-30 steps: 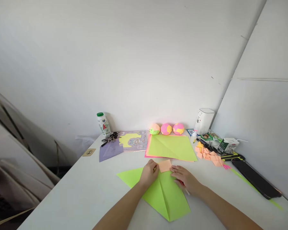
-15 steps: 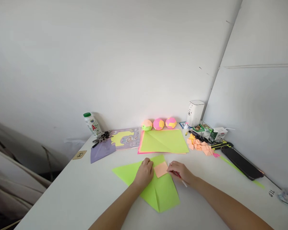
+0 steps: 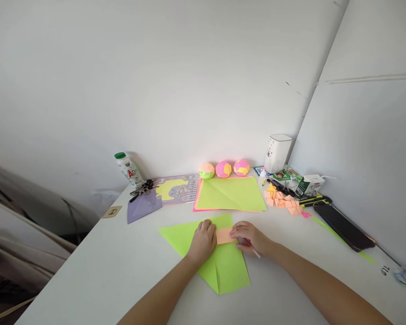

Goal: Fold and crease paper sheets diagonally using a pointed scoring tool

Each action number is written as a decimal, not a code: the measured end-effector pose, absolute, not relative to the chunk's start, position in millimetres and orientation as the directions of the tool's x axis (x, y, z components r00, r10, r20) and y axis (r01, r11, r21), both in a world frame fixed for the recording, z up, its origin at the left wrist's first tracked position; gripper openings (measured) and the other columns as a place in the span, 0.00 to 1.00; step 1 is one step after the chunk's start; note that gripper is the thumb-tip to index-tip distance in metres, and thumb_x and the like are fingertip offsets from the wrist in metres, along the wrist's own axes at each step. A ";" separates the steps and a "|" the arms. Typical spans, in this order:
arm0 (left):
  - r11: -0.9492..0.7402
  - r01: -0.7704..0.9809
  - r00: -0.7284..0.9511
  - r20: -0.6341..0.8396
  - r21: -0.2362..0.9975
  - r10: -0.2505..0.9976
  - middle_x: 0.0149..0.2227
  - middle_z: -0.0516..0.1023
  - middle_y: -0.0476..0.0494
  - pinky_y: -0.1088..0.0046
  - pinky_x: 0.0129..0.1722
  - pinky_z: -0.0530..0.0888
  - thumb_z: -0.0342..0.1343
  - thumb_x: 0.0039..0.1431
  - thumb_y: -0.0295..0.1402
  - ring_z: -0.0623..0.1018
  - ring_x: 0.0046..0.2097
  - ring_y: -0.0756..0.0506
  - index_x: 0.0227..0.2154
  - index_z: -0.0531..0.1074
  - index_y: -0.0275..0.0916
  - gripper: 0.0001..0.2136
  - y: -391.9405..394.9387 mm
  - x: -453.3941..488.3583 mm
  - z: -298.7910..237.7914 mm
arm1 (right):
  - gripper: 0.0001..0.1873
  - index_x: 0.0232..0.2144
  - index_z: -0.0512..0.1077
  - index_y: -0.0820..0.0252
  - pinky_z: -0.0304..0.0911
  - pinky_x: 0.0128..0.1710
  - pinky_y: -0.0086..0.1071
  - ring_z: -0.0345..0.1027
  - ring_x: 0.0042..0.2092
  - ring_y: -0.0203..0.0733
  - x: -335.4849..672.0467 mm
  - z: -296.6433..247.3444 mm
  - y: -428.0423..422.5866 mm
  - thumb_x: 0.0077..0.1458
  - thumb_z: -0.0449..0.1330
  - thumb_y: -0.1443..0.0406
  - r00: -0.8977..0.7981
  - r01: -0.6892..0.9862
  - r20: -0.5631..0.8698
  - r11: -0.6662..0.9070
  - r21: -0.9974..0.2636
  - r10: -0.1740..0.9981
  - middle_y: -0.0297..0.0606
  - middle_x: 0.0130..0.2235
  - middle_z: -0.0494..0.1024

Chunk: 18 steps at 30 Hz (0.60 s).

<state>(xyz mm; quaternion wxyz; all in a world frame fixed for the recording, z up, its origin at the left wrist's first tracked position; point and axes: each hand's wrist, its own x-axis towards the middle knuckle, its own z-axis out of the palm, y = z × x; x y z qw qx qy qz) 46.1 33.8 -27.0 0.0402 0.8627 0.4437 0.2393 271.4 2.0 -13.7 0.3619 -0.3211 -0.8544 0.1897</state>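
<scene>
A small orange paper (image 3: 224, 235) lies on a large, creased green sheet (image 3: 233, 266) on the white table. My left hand (image 3: 203, 238) has curled fingers pressed down at the orange paper's left edge. At its right end, my right hand (image 3: 252, 239) has its fingertips on the paper and covers part of it. A thin red-and-whitish pen-like tool (image 3: 252, 248) is held in that same hand, slanting toward me; its exact kind is unclear.
Behind lie stacked coloured sheets (image 3: 233, 194), with three paper balls (image 3: 223, 169) at the wall. Folded orange pieces (image 3: 284, 201), a black phone-like slab (image 3: 343, 227) and a white box (image 3: 309, 185) are right. Keys (image 3: 144, 188) and a bottle (image 3: 128, 170) stand left.
The orange paper has gone from a tilted square to a narrower strip. My right hand has moved slightly left over its right end. The view has shifted a little.
</scene>
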 end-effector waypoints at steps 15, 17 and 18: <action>-0.462 0.785 0.408 0.218 0.413 0.887 0.48 0.67 0.41 0.58 0.49 0.67 0.48 0.60 0.34 0.67 0.50 0.40 0.38 0.70 0.39 0.08 17.9 47.2 -15.2 | 0.14 0.42 0.71 0.56 0.65 0.47 0.39 0.68 0.46 0.42 267.8 -15.9 1.7 0.64 0.46 0.63 -0.416 0.463 0.400 0.569 -0.680 0.817 0.42 0.40 0.74; -0.454 0.791 0.401 0.213 0.409 0.891 0.48 0.67 0.41 0.58 0.49 0.66 0.49 0.60 0.38 0.67 0.50 0.40 0.36 0.70 0.40 0.09 16.4 49.2 -13.8 | 0.15 0.41 0.71 0.55 0.66 0.45 0.37 0.69 0.43 0.41 268.6 -12.4 0.7 0.65 0.45 0.63 -0.404 0.480 0.385 0.550 -0.683 0.830 0.41 0.38 0.74; -0.452 0.796 0.400 0.210 0.404 0.892 0.49 0.67 0.40 0.57 0.49 0.66 0.51 0.59 0.41 0.66 0.50 0.38 0.36 0.70 0.39 0.11 15.8 50.3 -13.2 | 0.15 0.41 0.71 0.55 0.66 0.44 0.37 0.69 0.42 0.41 269.0 -10.8 0.0 0.65 0.45 0.63 -0.400 0.488 0.378 0.544 -0.683 0.835 0.41 0.37 0.73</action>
